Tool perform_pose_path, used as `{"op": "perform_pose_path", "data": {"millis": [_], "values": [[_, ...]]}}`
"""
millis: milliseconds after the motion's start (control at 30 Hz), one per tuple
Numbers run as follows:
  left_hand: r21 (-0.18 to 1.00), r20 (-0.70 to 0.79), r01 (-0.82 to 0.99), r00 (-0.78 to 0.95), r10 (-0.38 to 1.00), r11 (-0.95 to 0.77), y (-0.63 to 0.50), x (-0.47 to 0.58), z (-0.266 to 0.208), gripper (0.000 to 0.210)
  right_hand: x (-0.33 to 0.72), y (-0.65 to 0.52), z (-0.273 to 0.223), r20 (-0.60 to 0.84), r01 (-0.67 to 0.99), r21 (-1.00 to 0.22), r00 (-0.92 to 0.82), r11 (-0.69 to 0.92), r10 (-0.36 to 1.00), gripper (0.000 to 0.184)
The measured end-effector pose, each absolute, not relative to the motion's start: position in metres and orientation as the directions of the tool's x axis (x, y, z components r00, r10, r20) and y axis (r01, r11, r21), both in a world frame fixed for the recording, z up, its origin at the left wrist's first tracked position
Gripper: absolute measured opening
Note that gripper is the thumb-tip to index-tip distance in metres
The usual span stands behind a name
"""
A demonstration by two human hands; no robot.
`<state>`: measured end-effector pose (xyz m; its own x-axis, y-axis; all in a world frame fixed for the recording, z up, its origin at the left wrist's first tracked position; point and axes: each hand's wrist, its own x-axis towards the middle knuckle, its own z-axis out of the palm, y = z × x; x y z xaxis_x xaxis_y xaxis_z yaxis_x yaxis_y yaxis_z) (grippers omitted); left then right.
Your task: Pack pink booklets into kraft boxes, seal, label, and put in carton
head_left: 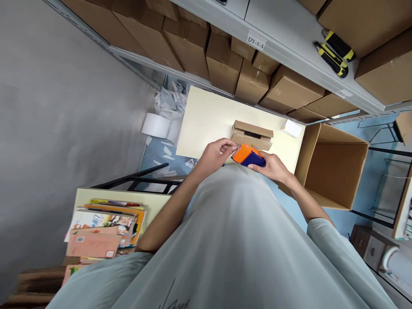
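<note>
My right hand (273,166) is closed around an orange and dark blue hand-sized object (246,155), its thumb along the near side. The object's exact kind cannot be made out. At the object's left end, my left hand (218,152) has its thumb and fingers pinched together. What lies between those fingertips, if anything, is too small to see. Just beyond both hands, a small brown cardboard box (252,137) with a dark opening in its face rests on the pale yellow table (202,124).
A large open carton (337,167) stands right of the table. A small white box (292,128) sits at the table's far right corner. Cartons fill the shelf (280,36) above, with two utility knives (333,53). Magazines (106,227) are stacked at left; white rolls (156,125) stand behind.
</note>
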<state>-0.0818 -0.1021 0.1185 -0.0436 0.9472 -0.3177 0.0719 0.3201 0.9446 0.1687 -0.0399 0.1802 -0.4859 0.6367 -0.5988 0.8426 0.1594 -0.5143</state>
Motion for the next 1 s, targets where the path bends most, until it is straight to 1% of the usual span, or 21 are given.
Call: {"op": "perform_pose_path", "data": {"millis": [100,267,367,433,500,567,667,733,900,1000], "values": [[0.934,-0.357,-0.005,-0.08,0.931,0.358,-0.102,-0.081,0.11,0.047,0.162,-0.037,0.182,-0.62,0.861,-0.491,-0.454,0.135,0.64,0.051],[0.908,-0.416,-0.104,-0.091,0.905,0.407,-0.095,-0.077,0.096,0.048,0.16,-0.021,0.19,-0.655,0.851,-0.51,-0.481,0.128,0.583,0.048],[0.89,-0.447,-0.146,-0.097,0.889,0.431,-0.09,-0.077,0.088,0.048,0.166,-0.004,0.194,-0.689,0.843,-0.526,-0.501,0.115,0.523,0.054],[0.88,-0.466,-0.175,-0.146,0.873,0.441,-0.084,-0.081,0.082,0.047,0.171,0.008,0.196,-0.716,0.849,-0.517,-0.496,0.104,0.491,0.06],[0.872,-0.482,-0.203,-0.201,0.853,0.445,-0.077,-0.089,0.074,0.045,0.175,0.023,0.195,-0.742,0.862,-0.499,-0.478,0.088,0.47,0.064],[0.856,-0.508,-0.237,-0.221,0.833,0.459,-0.069,-0.096,0.065,0.042,0.175,0.04,0.193,-0.766,0.866,-0.495,-0.472,0.067,0.437,0.067],[0.811,-0.572,-0.294,-0.217,0.791,0.506,-0.055,-0.101,0.05,0.037,0.167,0.067,0.187,-0.794,0.867,-0.496,-0.471,0.039,0.383,0.069],[0.783,-0.608,-0.331,-0.226,0.761,0.527,-0.047,-0.1,0.042,0.033,0.161,0.085,0.182,-0.813,0.879,-0.475,-0.454,0.037,0.365,0.071],[0.738,-0.655,-0.399,-0.23,0.72,0.545,-0.033,-0.092,0.031,0.023,0.152,0.119,0.17,-0.866,0.907,-0.421,-0.409,0.023,0.287,0.074],[0.709,-0.686,-0.417,-0.223,0.692,0.569,-0.03,-0.088,0.024,0.018,0.152,0.127,0.158,-0.884,0.918,-0.396,-0.382,0.003,0.271,0.077]]}}
